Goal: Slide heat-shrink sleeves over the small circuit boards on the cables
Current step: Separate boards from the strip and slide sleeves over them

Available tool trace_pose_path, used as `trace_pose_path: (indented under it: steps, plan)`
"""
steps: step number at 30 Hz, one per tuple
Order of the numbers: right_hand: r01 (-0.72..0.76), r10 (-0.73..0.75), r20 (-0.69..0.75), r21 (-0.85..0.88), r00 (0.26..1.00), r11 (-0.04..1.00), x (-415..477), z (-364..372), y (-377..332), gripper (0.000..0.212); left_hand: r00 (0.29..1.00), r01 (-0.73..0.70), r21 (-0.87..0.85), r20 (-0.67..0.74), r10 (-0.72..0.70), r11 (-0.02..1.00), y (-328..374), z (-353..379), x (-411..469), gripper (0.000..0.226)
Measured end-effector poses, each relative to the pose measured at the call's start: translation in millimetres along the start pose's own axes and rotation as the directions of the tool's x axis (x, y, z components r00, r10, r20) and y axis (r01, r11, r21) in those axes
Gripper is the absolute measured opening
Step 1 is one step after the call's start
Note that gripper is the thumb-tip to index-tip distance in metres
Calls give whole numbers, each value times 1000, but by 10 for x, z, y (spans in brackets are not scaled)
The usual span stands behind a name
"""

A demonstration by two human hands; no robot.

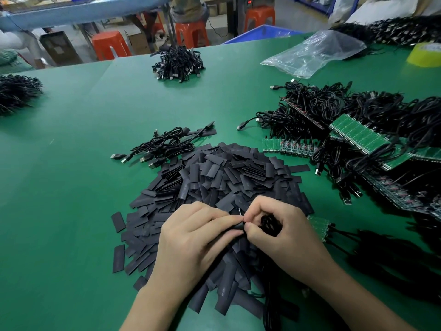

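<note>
Many flat black sleeves point(226, 175) lie heaped on the green bench point(71, 187), from the middle of the frame down to its lower edge. Over the near part of this heap our left hand point(191, 232) has its grip closed on one sleeve point(236, 226), pinched between thumb and forefinger. Our right hand point(274, 225) pinches at that sleeve's right end, its fingertips touching those of the left, and a coiled black cable point(268, 222) sits inside its curled fingers. We cannot see a board at the join, as the fingers hide it. Just above the heap lies a small bunch of plugged leads point(167, 144). At the right of the frame green board strips point(358, 134) rest among a tangle of black wires point(317, 103). A clear plastic bag point(315, 53) lies at the upper right, and a tied bundle point(179, 63) sits at the upper middle.
</note>
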State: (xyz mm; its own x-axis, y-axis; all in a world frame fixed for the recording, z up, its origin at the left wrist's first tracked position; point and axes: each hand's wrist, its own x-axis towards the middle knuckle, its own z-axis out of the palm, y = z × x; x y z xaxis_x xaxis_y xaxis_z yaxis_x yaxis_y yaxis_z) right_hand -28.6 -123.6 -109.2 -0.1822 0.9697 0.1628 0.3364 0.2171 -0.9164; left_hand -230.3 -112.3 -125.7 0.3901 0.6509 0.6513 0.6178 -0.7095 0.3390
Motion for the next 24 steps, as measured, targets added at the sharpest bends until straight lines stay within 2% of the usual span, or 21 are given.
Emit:
trace_pose_path:
  steps: [11, 16, 20, 24]
  plan:
    - [-18, 17, 10, 84, 1000, 996, 22, 3, 23, 16, 1000, -28, -29, 2, 28, 999, -36, 6, -3, 17]
    - [-47, 43, 37, 140, 998, 989, 36, -10, 32, 15, 997, 46, -118, -49, -52, 992, -19, 35, -7, 19]
    - [-30, 28, 33, 61, 999, 998, 17, 1, 29, 8, 991, 109, -129, -65, -118, 986, -17, 36, -5, 19]
    - [0, 0, -12, 6, 1000, 1000, 12, 6, 29, 14, 983, 173, -189, -27, -182, 966, 8, 28, 13, 18]
